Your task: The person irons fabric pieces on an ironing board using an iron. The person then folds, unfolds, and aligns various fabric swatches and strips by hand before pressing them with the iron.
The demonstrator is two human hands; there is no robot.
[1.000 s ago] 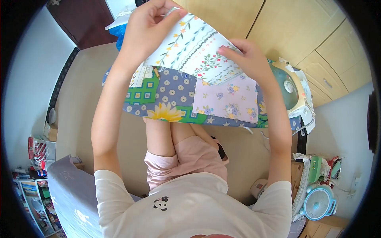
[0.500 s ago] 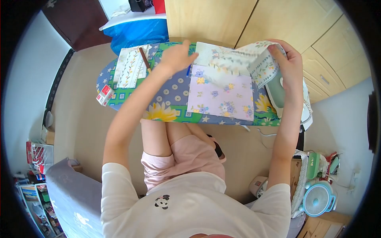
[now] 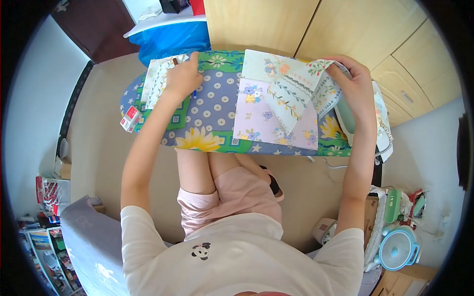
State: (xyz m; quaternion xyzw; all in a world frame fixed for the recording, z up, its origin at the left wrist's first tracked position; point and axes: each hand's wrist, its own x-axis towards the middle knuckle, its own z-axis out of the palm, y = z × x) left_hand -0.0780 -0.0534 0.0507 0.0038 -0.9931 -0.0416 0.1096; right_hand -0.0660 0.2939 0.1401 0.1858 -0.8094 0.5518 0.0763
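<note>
My right hand [image 3: 349,81] is closed on the upper corner of a white floral-printed fabric piece [image 3: 291,101]. The piece hangs down to the left and partly covers a lilac flowered sheet [image 3: 276,133] and a pale sheet with a printed figure [image 3: 264,64]. At the left, my left hand [image 3: 183,78] is closed, and a slim blue pen-like stick [image 3: 194,94] pokes out below its fingers. That hand is over a brown stick [image 3: 175,61], mostly hidden, and beside a stack of leaf-patterned strips [image 3: 157,84].
Everything lies on a padded board with a flowered cover [image 3: 210,111]. A red-and-white box [image 3: 130,119] sits at its left edge. A pale green appliance [image 3: 345,114], partly hidden, stands at the right end. Wooden cabinets [image 3: 256,24] rise behind.
My left hand has moved left from beside the sheets to the brown stick, and the blue stick has moved with it. The fabric in my right hand has swung lower over the lilac sheet.
</note>
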